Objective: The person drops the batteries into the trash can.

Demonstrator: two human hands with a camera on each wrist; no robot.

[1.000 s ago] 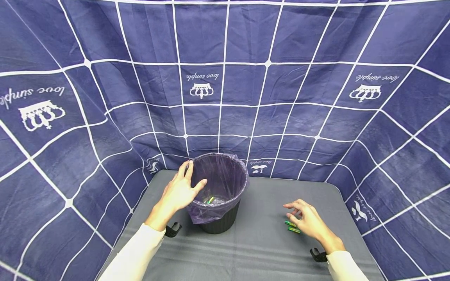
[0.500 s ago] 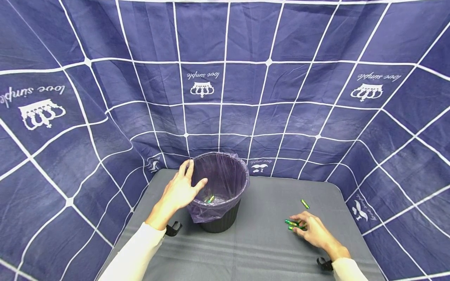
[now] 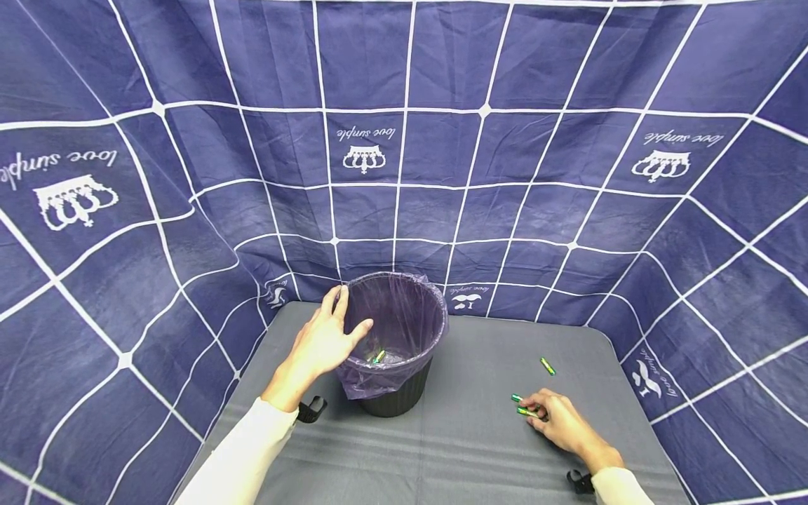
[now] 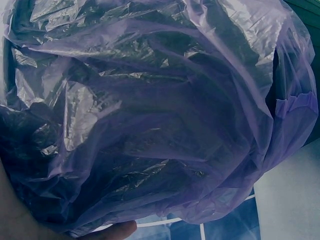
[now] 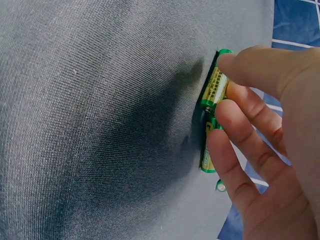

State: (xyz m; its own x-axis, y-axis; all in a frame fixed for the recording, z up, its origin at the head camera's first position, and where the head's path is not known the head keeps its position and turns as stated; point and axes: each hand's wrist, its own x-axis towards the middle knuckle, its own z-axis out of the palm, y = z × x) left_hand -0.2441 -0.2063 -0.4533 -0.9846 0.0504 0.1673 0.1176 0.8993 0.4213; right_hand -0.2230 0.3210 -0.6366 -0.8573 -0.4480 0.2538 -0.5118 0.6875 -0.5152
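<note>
My left hand (image 3: 322, 342) rests at the left rim of a black trash bin (image 3: 394, 396) lined with a purple bag (image 3: 372, 382). Its fingers lie fairly straight along the rim and the thumb reaches over the opening. The left wrist view is filled by the crinkled bag (image 4: 150, 115), one fingertip showing at the bottom. On the right, my right hand (image 3: 562, 421) is low over the table, thumb and forefinger pinching a green and yellow battery (image 5: 215, 90). A second battery (image 5: 207, 155) lies beside its other fingers, and the end of a third (image 5: 220, 186) shows beyond.
Farther back on the grey table (image 3: 480, 365) lies a separate battery (image 3: 547, 366). Green and yellow batteries (image 3: 379, 357) are at the bottom of the bin. Blue cloth (image 3: 505, 210) with white lines encloses the table at the back and sides.
My right hand has come back toward me and down to the batteries, uncovering the one farther back. The batteries by its fingers have shifted slightly. My left hand stays at the rim.
</note>
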